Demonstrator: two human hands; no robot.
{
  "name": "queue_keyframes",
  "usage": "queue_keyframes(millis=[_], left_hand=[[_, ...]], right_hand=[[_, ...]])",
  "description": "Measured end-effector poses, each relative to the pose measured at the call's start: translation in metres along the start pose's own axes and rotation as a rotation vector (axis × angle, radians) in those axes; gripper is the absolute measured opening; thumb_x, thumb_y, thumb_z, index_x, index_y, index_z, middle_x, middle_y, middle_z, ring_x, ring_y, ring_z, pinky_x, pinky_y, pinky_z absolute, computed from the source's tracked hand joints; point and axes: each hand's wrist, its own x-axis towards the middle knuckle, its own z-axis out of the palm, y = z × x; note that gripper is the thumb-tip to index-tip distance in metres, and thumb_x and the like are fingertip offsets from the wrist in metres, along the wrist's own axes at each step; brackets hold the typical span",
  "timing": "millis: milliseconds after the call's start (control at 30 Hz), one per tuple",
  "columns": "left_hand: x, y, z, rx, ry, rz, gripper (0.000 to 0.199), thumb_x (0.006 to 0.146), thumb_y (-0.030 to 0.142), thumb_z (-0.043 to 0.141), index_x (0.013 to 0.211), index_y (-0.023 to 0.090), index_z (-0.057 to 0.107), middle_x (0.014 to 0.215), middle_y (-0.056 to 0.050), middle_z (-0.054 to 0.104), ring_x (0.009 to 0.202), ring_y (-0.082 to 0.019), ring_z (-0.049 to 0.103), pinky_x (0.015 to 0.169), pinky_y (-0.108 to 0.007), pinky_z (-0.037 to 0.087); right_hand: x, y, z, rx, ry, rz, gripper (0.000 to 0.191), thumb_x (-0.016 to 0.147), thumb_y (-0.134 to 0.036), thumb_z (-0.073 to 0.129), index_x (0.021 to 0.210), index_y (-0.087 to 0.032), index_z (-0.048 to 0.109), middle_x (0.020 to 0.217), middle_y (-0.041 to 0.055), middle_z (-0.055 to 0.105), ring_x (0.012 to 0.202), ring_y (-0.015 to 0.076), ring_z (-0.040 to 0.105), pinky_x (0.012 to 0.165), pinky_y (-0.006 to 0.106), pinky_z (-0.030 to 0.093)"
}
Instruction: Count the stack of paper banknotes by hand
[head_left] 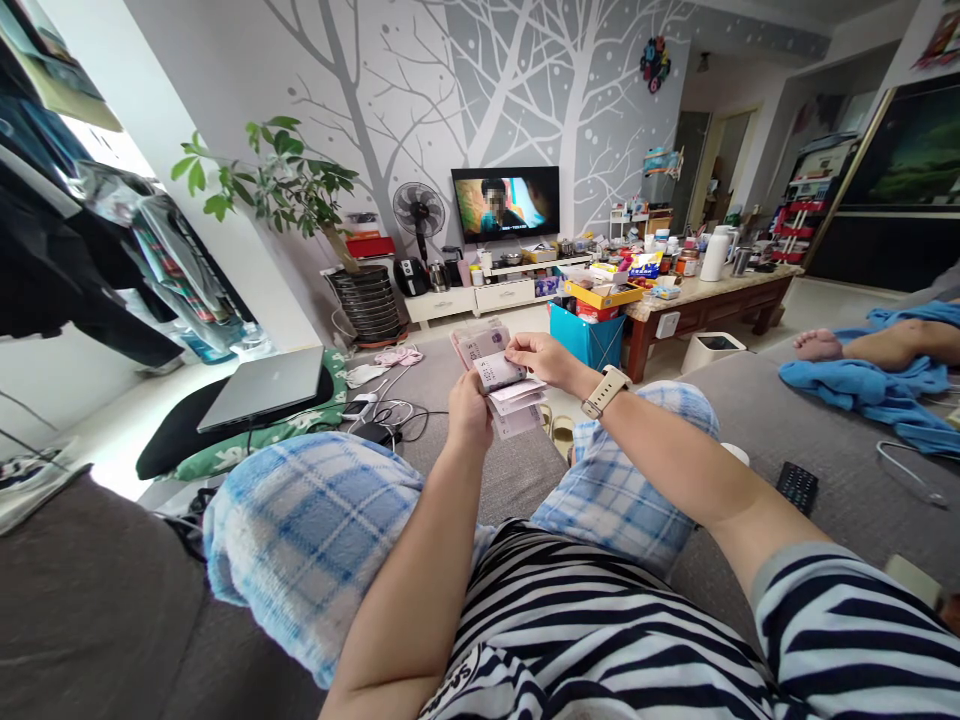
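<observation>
Banknotes [501, 373], pale pinkish-grey with dark print, fan unevenly; left hand [470, 410] grips them, fingers curled; right hand [550, 360] pinches an edge.

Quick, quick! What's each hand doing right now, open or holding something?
Left hand: closed, holding a bunch of banknotes.
Right hand: closed, pinching the bunch's edge; how many notes it pinches, I can't tell.

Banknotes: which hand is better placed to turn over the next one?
Probably the right hand: it pinches the banknotes near their upper right, while the left hand grips them from the lower left.
</observation>
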Motion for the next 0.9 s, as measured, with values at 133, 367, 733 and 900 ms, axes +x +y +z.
queue_keyframes(millis=[133, 367, 733, 900], left_hand=[[0.0, 0.001, -0.001, 0.02, 0.004, 0.001, 0.018, 0.064, 0.022, 0.061, 0.078, 0.012, 0.066, 0.073, -0.005, 0.069, 0.072, -0.019, 0.066, 0.069, -0.029, 0.051], [-0.009, 0.008, 0.005, -0.007, 0.056, -0.013, 0.013, 0.064, 0.022, 0.062, 0.074, 0.013, 0.064, 0.069, -0.005, 0.069, 0.07, -0.021, 0.066, 0.069, -0.033, 0.053], [0.0, 0.0, -0.003, -0.005, 0.071, -0.037, 0.018, 0.065, 0.024, 0.064, 0.079, 0.013, 0.065, 0.073, -0.005, 0.069, 0.067, -0.019, 0.065, 0.067, -0.031, 0.053], [-0.002, 0.002, -0.002, -0.037, 0.069, -0.047, 0.018, 0.064, 0.023, 0.066, 0.08, 0.013, 0.064, 0.073, -0.004, 0.068, 0.065, -0.018, 0.065, 0.068, -0.031, 0.053]], right_hand=[[-0.001, -0.002, 0.001, 0.025, -0.004, -0.009, 0.022, 0.076, -0.036, 0.058, 0.068, -0.016, 0.054, 0.06, -0.0027, 0.048, 0.056, 0.0096, 0.042, 0.053, 0.022, 0.034], [-0.002, -0.003, 0.002, 0.106, -0.016, -0.031, 0.023, 0.078, -0.038, 0.058, 0.073, -0.016, 0.055, 0.062, -0.003, 0.049, 0.055, 0.0089, 0.042, 0.051, 0.022, 0.034], [-0.006, -0.015, 0.001, 0.143, -0.024, -0.032, 0.022, 0.077, -0.035, 0.059, 0.068, -0.015, 0.054, 0.06, -0.0027, 0.048, 0.055, 0.0091, 0.043, 0.052, 0.023, 0.034], [-0.007, -0.015, 0.0, 0.196, -0.087, -0.001, 0.032, 0.078, -0.041, 0.059, 0.06, -0.016, 0.05, 0.053, -0.0035, 0.045, 0.05, 0.0078, 0.039, 0.05, 0.022, 0.029]])
